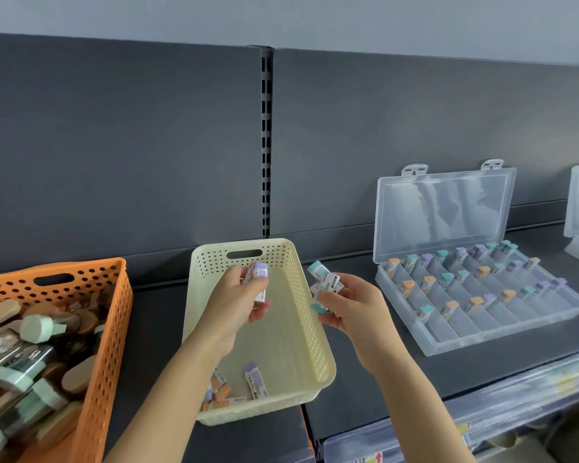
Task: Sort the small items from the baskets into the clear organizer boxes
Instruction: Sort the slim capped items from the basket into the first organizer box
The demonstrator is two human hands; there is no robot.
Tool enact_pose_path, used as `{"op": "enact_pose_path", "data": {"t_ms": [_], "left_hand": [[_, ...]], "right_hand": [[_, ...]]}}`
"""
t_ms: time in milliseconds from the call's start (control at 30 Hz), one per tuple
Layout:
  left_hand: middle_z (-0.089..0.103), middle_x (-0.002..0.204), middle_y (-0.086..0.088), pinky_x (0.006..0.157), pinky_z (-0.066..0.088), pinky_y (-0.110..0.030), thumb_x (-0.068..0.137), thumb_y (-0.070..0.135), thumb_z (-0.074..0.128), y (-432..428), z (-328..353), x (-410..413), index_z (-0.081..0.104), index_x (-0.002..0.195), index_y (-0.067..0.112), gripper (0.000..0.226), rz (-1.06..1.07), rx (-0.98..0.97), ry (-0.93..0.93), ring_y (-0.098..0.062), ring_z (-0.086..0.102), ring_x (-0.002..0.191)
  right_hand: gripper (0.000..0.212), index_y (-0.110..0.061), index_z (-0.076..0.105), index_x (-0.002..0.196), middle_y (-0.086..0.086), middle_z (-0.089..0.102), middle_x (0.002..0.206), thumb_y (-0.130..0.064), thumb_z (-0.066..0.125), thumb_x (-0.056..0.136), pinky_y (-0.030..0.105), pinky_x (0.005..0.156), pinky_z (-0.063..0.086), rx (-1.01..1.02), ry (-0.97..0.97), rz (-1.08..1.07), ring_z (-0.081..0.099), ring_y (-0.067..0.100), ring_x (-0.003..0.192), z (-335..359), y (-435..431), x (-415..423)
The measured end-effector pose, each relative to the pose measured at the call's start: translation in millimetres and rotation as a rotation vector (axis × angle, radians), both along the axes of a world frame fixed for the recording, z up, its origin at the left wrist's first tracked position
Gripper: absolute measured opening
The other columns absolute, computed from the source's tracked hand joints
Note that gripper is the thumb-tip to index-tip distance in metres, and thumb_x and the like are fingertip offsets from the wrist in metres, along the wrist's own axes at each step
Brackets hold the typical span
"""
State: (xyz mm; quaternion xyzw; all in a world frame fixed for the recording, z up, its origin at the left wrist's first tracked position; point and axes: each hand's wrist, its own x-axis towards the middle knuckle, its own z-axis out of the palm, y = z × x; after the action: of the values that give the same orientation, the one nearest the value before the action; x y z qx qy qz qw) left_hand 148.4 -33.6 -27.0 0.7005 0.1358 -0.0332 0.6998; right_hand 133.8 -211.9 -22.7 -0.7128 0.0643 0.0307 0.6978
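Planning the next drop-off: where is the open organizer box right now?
In the head view, the open clear organizer box sits on the dark shelf at the right side, just right of the right hand and the cream basket.

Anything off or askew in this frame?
Nothing is spilled or damaged. The cream basket sits skewed to the shelf edge, and its last few small packs are bunched in the near-left corner. The organizer box mixes orange, teal and purple caps within each row.
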Motion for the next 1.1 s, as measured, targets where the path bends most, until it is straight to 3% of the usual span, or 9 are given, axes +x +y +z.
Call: {"op": "enact_pose_path", "data": {"t_ms": [167,300,467,600,700,800,867,1000,1100], "left_hand": [[0.063,0.092,-0.003,0.062,0.047,-0.026,0.092,0.034,0.056,-10,-5,-3,0.057,0.101,0.019,0.017,-0.057,0.166,-0.121,-0.012,0.061,0.076],[0.065,0.098,-0.004,0.059,0.048,-0.02,0.092,0.034,0.057,-23,-1,-7,0.057,0.107,0.019,0.021,-0.061,0.091,-0.135,-0.014,0.064,0.083],[0.064,0.091,-0.001,0.061,0.048,-0.021,0.094,0.023,0.055,-51,13,-11,0.062,0.103,0.019,0.012,-0.094,-0.028,-0.143,-0.006,0.061,0.073],[0.063,0.092,0.0,0.061,0.047,-0.022,0.094,0.02,0.055,-83,19,-10,0.061,0.105,0.021,0.012,-0.077,-0.051,-0.146,-0.008,0.061,0.074],[0.065,0.093,-0.001,0.062,0.049,-0.022,0.092,0.018,0.057,-114,20,-6,0.061,0.102,0.019,0.011,-0.058,-0.063,-0.135,-0.009,0.062,0.074],[0.069,0.094,-0.002,0.063,0.051,-0.023,0.091,0.014,0.059,-155,22,-2,0.061,0.103,0.017,0.013,-0.031,-0.102,-0.114,-0.011,0.066,0.078],[0.07,0.093,-0.004,0.064,0.052,-0.024,0.089,0.011,0.06,-183,23,0,0.061,0.102,0.016,0.014,-0.002,-0.117,-0.117,-0.012,0.066,0.079],[0.064,0.08,-0.004,0.066,0.051,-0.028,0.086,0.008,0.064,-241,24,3,0.064,0.097,0.01,0.011,0.038,-0.125,-0.116,-0.01,0.061,0.068],[0.058,0.072,-0.004,0.065,0.047,-0.032,0.085,0.017,0.068,-275,23,3,0.064,0.091,0.006,0.013,0.076,-0.137,-0.088,-0.014,0.054,0.066]], "right_hand": [[0.024,-0.028,0.063,0.093,-0.001,0.071,0.091,-0.005,0.064,0.085,0.028,0.069,0.058,0.014,-0.031,-0.034,0.07,0.018,0.085,2,-3,-10],[0.026,-0.029,0.065,0.095,0.0,0.072,0.091,-0.005,0.064,0.086,0.032,0.074,0.059,0.019,-0.059,-0.012,0.069,0.02,0.087,6,-15,-16],[0.026,-0.024,0.065,0.105,-0.003,0.072,0.092,-0.006,0.064,0.086,0.025,0.067,0.056,0.008,-0.111,-0.005,0.069,0.015,0.085,16,-35,-15],[0.026,-0.02,0.066,0.107,-0.001,0.071,0.089,-0.007,0.063,0.085,0.022,0.063,0.052,-0.068,-0.156,-0.004,0.066,0.01,0.075,20,-61,-12],[0.021,-0.022,0.068,0.101,0.003,0.071,0.089,-0.008,0.063,0.086,0.022,0.062,0.051,-0.022,-0.154,0.028,0.064,0.011,0.073,21,-93,-8],[0.012,-0.013,0.069,0.095,0.01,0.069,0.084,-0.009,0.062,0.087,0.023,0.062,0.049,0.051,-0.125,0.069,0.062,0.014,0.071,22,-136,-1],[0.011,-0.008,0.068,0.096,0.007,0.068,0.08,-0.009,0.059,0.089,0.026,0.063,0.049,0.113,-0.087,0.114,0.062,0.016,0.071,21,-168,5],[0.011,-0.005,0.065,0.094,0.003,0.066,0.077,-0.015,0.059,0.091,0.028,0.063,0.048,0.144,-0.039,0.18,0.064,0.021,0.075,19,-224,20],[0.015,-0.005,0.065,0.096,0.005,0.066,0.079,-0.018,0.059,0.092,0.026,0.062,0.048,0.101,-0.041,0.234,0.065,0.019,0.075,20,-250,28]]}}
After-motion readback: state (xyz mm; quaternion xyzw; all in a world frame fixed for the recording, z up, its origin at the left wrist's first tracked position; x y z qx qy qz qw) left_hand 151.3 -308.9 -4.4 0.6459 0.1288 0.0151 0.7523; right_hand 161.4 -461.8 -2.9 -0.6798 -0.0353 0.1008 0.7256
